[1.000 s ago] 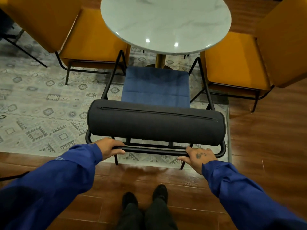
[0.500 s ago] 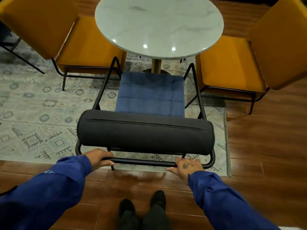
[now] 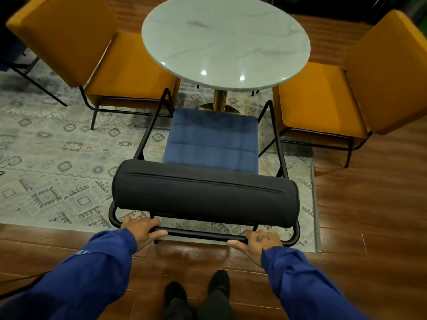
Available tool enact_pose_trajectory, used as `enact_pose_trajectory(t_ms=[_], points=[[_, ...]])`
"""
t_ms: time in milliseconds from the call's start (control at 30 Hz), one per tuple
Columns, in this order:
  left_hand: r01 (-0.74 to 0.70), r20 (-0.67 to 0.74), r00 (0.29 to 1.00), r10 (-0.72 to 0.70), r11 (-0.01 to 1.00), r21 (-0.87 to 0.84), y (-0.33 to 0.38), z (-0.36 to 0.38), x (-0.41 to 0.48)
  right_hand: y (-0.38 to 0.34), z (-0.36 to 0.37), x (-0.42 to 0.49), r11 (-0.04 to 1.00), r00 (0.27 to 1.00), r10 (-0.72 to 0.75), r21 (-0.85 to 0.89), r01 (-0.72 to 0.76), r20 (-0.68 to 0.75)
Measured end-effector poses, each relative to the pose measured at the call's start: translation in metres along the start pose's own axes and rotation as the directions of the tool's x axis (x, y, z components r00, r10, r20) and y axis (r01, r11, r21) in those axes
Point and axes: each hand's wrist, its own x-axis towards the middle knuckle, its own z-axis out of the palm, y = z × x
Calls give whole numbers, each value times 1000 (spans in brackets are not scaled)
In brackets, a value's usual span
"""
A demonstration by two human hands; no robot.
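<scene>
A black-framed chair with a blue seat (image 3: 213,140) and a dark grey bolster backrest (image 3: 205,195) stands in front of me, facing a round white marble table (image 3: 225,40). My left hand (image 3: 142,230) grips the black rear bar (image 3: 198,234) of the chair frame near its left end. My right hand (image 3: 258,242) grips the same bar near its right end, fingers curled under it. The seat's front edge lies just short of the table's rim.
Two mustard-yellow chairs flank the table, one on the left (image 3: 101,65) and one on the right (image 3: 346,93). A patterned pale rug (image 3: 53,162) covers the floor under them. Brown wooden floor (image 3: 369,215) surrounds the rug. My black shoes (image 3: 196,294) stand behind the chair.
The chair has come back toward me, away from the table, with both hands still on its rear bar. The table shows more fully now.
</scene>
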Motion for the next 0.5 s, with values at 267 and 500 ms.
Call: enact_pose_trajectory(t_ms=[267,500], points=[[-1,-8,1000,1,999,-45,2,12,-11,3,11,-9,1000,999,5,-7,-4,49],[12,-51,999,-18,993,-117,1,18,-13,2,12,-9,1000,999,10,-6,-10,41]])
